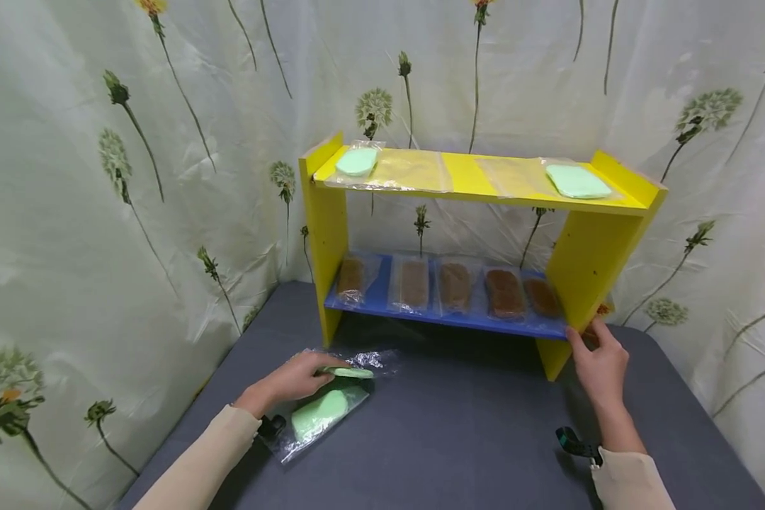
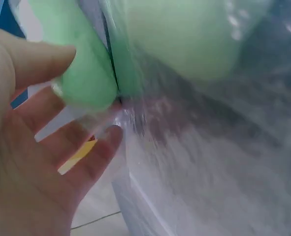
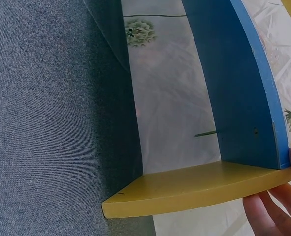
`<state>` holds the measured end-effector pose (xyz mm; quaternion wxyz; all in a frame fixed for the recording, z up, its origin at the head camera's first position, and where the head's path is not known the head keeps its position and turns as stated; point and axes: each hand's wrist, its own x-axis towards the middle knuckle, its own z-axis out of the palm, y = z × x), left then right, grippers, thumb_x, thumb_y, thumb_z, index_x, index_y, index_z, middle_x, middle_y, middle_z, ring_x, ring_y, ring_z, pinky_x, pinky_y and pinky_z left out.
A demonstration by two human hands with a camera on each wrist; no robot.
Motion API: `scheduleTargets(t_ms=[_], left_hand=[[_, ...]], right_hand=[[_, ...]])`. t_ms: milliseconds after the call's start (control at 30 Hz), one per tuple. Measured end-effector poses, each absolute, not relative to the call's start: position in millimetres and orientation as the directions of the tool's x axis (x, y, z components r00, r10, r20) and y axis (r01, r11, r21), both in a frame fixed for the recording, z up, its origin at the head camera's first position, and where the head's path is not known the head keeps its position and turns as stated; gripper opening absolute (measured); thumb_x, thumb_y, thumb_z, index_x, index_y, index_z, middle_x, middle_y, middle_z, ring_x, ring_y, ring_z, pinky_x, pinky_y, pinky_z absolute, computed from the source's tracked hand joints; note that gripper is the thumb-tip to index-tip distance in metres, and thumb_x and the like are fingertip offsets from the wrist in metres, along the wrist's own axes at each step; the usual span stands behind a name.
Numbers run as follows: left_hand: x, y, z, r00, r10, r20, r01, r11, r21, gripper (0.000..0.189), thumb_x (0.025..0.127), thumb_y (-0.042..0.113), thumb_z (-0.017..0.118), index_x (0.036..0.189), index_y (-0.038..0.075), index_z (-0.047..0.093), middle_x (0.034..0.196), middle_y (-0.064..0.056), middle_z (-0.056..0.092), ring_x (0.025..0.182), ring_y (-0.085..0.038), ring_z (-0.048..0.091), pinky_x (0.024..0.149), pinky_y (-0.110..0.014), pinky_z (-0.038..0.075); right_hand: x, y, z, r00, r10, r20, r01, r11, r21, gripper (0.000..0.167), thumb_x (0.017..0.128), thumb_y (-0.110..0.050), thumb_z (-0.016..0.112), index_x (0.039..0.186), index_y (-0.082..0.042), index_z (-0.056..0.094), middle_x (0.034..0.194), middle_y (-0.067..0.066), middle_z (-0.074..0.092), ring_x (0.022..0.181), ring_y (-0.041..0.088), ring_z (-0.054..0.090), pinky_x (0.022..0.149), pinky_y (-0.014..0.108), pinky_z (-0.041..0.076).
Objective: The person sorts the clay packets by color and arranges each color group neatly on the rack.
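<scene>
My left hand pinches a flat, rounded pale green piece in clear plastic, low over the table at the left. In the left wrist view, the thumb lies on that green piece, with fingers spread behind the plastic. Just below the hand, a second pale green piece lies in a clear bag. At the right, my right hand grips the yellow side panel of a small shelf unit. Its thumb is by the blue board's end; its fingers press the panel's outer face.
Several brown bars in clear bags, one a darker bar, line the blue lower shelf. On the yellow top shelf lie two bagged green pieces, one at the left and one at the right. A flower-print curtain hangs behind the dark table.
</scene>
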<state>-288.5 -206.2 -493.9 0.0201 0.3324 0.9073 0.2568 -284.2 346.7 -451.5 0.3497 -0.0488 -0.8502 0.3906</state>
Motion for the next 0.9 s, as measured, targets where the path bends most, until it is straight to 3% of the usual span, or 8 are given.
scheduleTargets(t_ms=[133,400,500,700,900], left_hand=[[-291.9,-204.2,-489.5,-0.779,0.595,0.196,0.609,0.646,0.459,0.032,0.097,0.003,0.062,0.12,0.023,0.073,0.114,0.008,0.071,0.103,-0.01,0.066,0.087,-0.037,0.056],[-288.8,-193.9,-473.5,-0.76,0.587,0.278,0.644,0.624,0.443,0.025,0.094,0.006,0.071,0.117,0.015,0.073,0.109,0.004,0.072,0.096,-0.01,0.068,0.079,-0.032,0.057],[-286.4,-190.6,-460.9,-0.768,0.57,0.291,0.635,0.62,0.461,0.025,0.095,0.008,0.071,0.119,0.015,0.072,0.108,0.003,0.072,0.092,-0.008,0.068,0.077,-0.029,0.057],[-279.1,-187.2,-430.9,-0.748,0.572,0.335,0.66,0.593,0.462,0.026,0.094,0.009,0.073,0.119,0.015,0.073,0.104,0.003,0.073,0.084,-0.004,0.067,0.073,-0.027,0.057],[-275.4,-178.1,-400.6,-0.683,0.579,0.445,0.73,0.553,0.401,0.026,0.091,0.008,0.075,0.116,0.015,0.073,0.105,0.003,0.072,0.086,-0.006,0.067,0.074,-0.026,0.056]], right_hand=[[-286.5,345.9,-451.0,-0.749,0.354,0.56,-0.205,0.68,-0.704,0.035,0.098,-0.029,0.069,0.131,-0.018,0.066,0.112,0.01,0.072,0.089,-0.017,0.05,0.069,0.006,0.041],[-283.8,345.6,-449.3,-0.755,0.35,0.554,-0.21,0.671,-0.711,0.038,0.098,-0.029,0.069,0.134,-0.019,0.065,0.113,0.012,0.071,0.091,-0.015,0.051,0.071,0.003,0.039],[-283.8,345.0,-448.7,-0.759,0.348,0.55,-0.204,0.676,-0.709,0.04,0.098,-0.031,0.068,0.136,-0.021,0.064,0.115,0.012,0.071,0.095,-0.005,0.058,0.072,0.002,0.039],[-283.8,344.5,-450.6,-0.76,0.342,0.553,-0.201,0.685,-0.7,0.039,0.098,-0.028,0.069,0.136,-0.019,0.064,0.114,0.014,0.071,0.103,0.03,0.065,0.069,0.005,0.04],[-284.1,345.0,-451.7,-0.75,0.345,0.564,-0.209,0.686,-0.697,0.037,0.098,-0.028,0.069,0.133,-0.017,0.065,0.113,0.014,0.071,0.101,0.027,0.065,0.069,0.004,0.039]])
